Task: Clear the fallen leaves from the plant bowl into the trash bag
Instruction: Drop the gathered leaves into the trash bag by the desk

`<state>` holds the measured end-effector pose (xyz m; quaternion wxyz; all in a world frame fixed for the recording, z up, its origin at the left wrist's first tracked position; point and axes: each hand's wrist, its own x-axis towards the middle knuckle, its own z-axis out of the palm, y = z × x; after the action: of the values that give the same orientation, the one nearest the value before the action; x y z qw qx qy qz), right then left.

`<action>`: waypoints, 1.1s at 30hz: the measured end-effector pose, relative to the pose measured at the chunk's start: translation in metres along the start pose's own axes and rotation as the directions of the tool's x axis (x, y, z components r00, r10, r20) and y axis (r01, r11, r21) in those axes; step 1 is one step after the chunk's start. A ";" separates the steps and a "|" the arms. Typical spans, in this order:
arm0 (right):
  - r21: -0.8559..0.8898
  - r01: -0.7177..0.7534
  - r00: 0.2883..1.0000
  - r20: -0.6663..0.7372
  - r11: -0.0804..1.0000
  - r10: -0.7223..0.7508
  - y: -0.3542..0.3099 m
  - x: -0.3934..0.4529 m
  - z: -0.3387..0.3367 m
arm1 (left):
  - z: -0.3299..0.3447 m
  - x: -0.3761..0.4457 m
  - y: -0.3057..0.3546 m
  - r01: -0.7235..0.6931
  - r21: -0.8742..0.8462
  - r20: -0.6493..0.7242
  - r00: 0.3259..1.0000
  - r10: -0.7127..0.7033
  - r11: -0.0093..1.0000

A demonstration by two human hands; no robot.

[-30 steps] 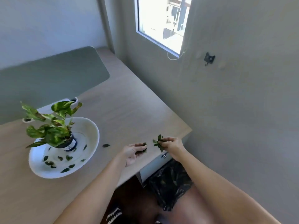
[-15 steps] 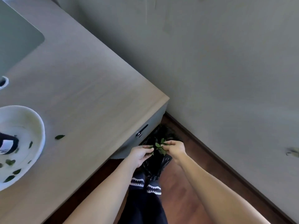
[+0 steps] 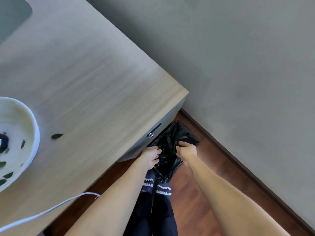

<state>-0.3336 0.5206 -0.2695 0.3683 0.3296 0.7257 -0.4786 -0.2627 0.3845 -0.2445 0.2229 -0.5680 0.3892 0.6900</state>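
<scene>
Head view, looking steeply down past the desk corner. Trash bag [image 3: 172, 142], black plastic, sits on the wood floor [image 3: 201, 184] just beside the desk's end panel [image 3: 153, 138], between desk and wall [image 3: 238, 65]. Left hand [image 3: 150, 158] is at the near-left edge of the bag mouth, fingers curled in; right hand [image 3: 185, 149] is at the near-right edge, fingers likewise curled. Whether either hand pinches the plastic rim or is merely closed over the opening: cannot tell, fingertips are turned away from the camera. Dark green leaf fragments [image 3: 164, 150] are visible down in the bag between the two hands; count not readable against the black film. Plant bowl [image 3: 33, 133], white, rests on the desk top [image 3: 88, 79] at the left frame edge, well apart from the bag; only part of it is in view. Several fallen leaves [image 3: 23, 144] lie inside it, and a dark pot base [image 3: 3, 140] shows at the bowl's centre, cut off by the frame. One stray leaf [image 3: 56, 136] lies on the desk just beside the bowl's rim, not touching it. A white cable [image 3: 51, 210] crosses the near desk edge. Patterned socks [image 3: 156, 185] show below the bag, partly covered by its lower fold. Both forearms reach in from the bottom of the frame, screening part of the floor.
</scene>
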 end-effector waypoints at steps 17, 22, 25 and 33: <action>-0.243 0.506 0.862 0.125 0.827 -0.491 -0.162 -0.179 0.054 | -0.118 -0.214 0.077 -0.430 -0.026 0.079 0.899 0.430 0.903; -0.186 0.610 0.766 0.387 0.771 -0.513 -0.159 -0.242 0.145 | -0.230 -0.246 0.061 -0.506 -0.052 -0.157 0.856 0.493 0.861; -0.218 0.674 0.698 0.503 0.706 -0.510 -0.143 -0.266 0.198 | -0.299 -0.247 0.046 -0.537 -0.032 -0.371 0.790 0.489 0.843; -0.392 0.824 0.565 0.625 0.410 -0.539 -0.099 -0.322 0.308 | -0.444 -0.222 0.023 -0.410 0.266 -0.661 0.581 0.475 0.872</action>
<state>-0.1839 0.1594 -0.0345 0.3630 -0.2612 0.8186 -0.3603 0.0478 0.0493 -0.0481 -0.0995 -0.6629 0.6020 0.4340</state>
